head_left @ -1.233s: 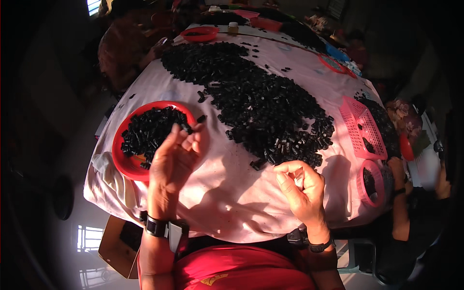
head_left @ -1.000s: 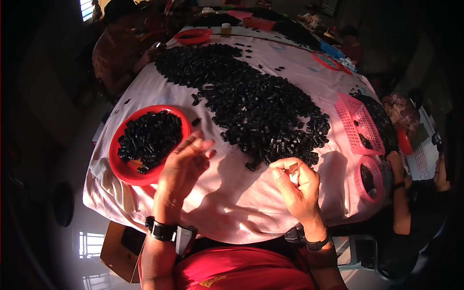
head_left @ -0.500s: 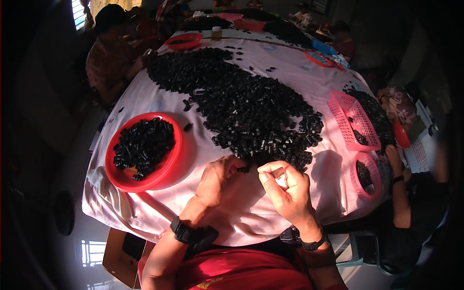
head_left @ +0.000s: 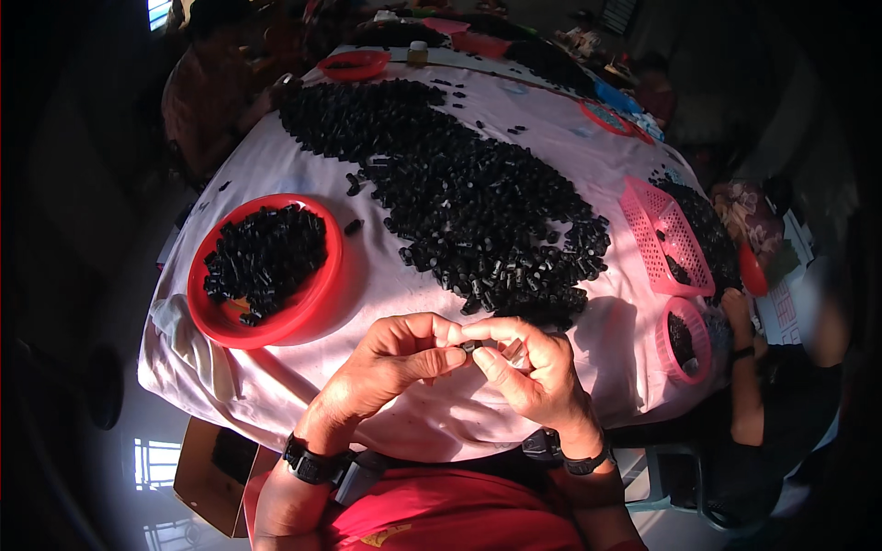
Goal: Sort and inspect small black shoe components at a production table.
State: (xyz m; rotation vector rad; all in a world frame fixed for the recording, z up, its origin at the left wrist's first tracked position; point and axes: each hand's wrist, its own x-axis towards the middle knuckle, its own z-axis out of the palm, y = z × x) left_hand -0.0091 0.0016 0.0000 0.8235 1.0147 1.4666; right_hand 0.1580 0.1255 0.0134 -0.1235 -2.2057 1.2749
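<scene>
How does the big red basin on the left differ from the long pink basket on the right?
The red basin is round; the pink basket is rectangular. The red basin's wall looks solid, while the pink basket's sides are full of holes. The red basin holds a large heap of black pieces; the pink basket shows only a small cluster. Both have open tops.

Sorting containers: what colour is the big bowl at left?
Red; the bowl shows in the head view.

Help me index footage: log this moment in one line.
left hand: pinching black piece; right hand: holding pale object; red basin: black pieces inside
</scene>
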